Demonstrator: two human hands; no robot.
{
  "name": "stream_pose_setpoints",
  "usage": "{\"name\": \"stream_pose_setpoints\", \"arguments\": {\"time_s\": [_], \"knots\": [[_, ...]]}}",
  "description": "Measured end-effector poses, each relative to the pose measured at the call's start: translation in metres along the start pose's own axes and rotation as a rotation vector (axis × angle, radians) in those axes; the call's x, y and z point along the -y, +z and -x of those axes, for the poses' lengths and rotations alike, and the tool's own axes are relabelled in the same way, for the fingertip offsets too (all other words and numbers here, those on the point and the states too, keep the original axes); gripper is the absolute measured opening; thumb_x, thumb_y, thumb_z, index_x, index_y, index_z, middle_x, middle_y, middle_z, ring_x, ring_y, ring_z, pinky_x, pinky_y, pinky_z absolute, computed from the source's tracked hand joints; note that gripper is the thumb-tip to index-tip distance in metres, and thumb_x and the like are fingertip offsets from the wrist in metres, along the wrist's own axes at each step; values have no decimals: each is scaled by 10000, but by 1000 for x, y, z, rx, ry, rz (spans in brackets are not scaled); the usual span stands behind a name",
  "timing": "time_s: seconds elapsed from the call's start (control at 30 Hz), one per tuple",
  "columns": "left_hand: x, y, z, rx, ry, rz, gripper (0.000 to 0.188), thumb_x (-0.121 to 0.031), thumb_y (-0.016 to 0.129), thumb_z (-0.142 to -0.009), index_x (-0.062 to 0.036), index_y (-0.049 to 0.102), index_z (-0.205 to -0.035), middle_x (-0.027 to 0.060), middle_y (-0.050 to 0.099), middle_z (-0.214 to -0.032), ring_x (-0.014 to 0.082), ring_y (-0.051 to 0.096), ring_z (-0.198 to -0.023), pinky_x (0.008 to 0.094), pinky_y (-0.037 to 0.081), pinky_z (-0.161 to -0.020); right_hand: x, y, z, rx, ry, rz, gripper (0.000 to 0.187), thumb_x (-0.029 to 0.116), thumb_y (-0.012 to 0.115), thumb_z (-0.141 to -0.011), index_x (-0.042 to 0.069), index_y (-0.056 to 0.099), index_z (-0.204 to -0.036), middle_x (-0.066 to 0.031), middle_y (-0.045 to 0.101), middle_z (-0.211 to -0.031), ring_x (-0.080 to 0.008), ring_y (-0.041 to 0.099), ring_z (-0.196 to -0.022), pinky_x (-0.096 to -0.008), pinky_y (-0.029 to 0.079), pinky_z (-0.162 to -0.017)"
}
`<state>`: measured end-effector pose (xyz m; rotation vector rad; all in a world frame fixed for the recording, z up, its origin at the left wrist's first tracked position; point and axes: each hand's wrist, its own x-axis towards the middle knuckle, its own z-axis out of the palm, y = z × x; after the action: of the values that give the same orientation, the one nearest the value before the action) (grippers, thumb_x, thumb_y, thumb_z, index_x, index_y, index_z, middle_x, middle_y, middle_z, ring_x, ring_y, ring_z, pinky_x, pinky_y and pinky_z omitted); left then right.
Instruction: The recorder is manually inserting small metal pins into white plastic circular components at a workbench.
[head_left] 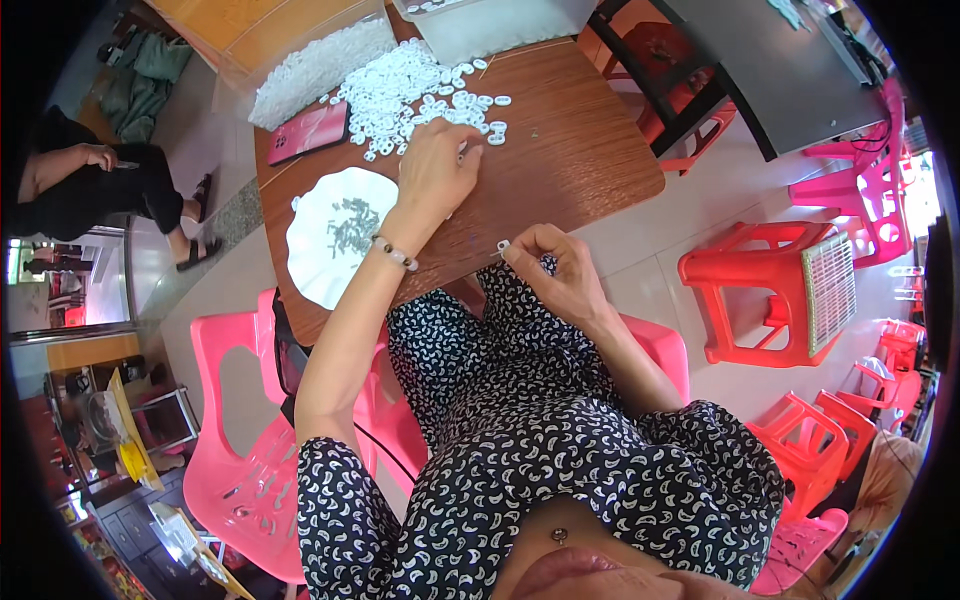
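Observation:
My left hand point(438, 172), with a bead bracelet point(395, 253) at its wrist, reaches over the wooden table point(580, 130). Its fingers are curled together at the near edge of a pile of small white oval plastic pieces point(395, 85); what they pinch is too small to name. Just past the table's near edge, my right hand point(562, 275) pinches one white plastic piece point(503, 247) between thumb and fingers. A white scalloped plate point(310, 250) holding small grey metal pieces point(352, 228) lies left of my left forearm.
A pink phone point(308, 133) lies beside the pile. Behind it stand a clear bin point(325, 65) of white pieces and a white tub point(500, 28). Red stools point(745, 285) and pink chairs point(240, 450) surround the table. Another person point(110, 185) sits at the far left.

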<state>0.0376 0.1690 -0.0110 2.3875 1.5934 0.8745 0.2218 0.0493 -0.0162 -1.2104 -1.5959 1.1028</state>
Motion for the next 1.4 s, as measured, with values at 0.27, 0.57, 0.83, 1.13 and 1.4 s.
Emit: {"name": "stream_pose_setpoints", "arguments": {"time_s": [0.27, 0.57, 0.83, 1.13, 1.4], "knots": [[-11, 27, -21, 67, 17, -169, 241, -206, 696, -805, -75, 694, -1007, 101, 632, -894, 289, 569, -929, 388, 488, -771, -1, -8, 3, -6, 38, -6, 172, 149, 652, -877, -11, 620, -823, -51, 605, -756, -119, 544, -739, -281, 438, -709], [1, 28, -2, 18, 24, -78, 204, -171, 660, -824, -34, 653, -974, 121, 660, -841, 298, 611, -843, 409, 499, -721, -4, -6, 1, 2, 43, -19, 192, 173, 658, -876, -7, 623, -822, -75, 611, -743, -150, 548, -715, -305, 442, -680], [-2, 14, 3, -21, -81, 134, 167, -113, 603, -845, -20, 659, -973, 126, 659, -762, 276, 623, -712, 380, 492, -646, -1, -6, 3, 11, 56, -31, 174, 146, 645, -882, -16, 617, -825, -51, 608, -762, -115, 546, -746, -277, 440, -713], [-9, -23, 43, 212, -708, 980, 279, -161, 639, -920, 22, 652, -1130, 13, 654, -862, 50, 565, -704, 176, 458, -617, -6, -1, 2, -10, 107, -176, 187, 162, 645, -880, -14, 620, -821, -39, 588, -720, -106, 521, -708, -276, 438, -677], [-18, -52, 90, 181, -838, 1284, 296, -199, 647, -924, 1, 598, -1136, 48, 662, -919, 76, 609, -790, 197, 512, -672, 3, 13, -1, 39, 95, -251, 188, 173, 618, -919, 3, 606, -839, 53, 557, -719, -17, 452, -680, -201, 367, -602]]}}
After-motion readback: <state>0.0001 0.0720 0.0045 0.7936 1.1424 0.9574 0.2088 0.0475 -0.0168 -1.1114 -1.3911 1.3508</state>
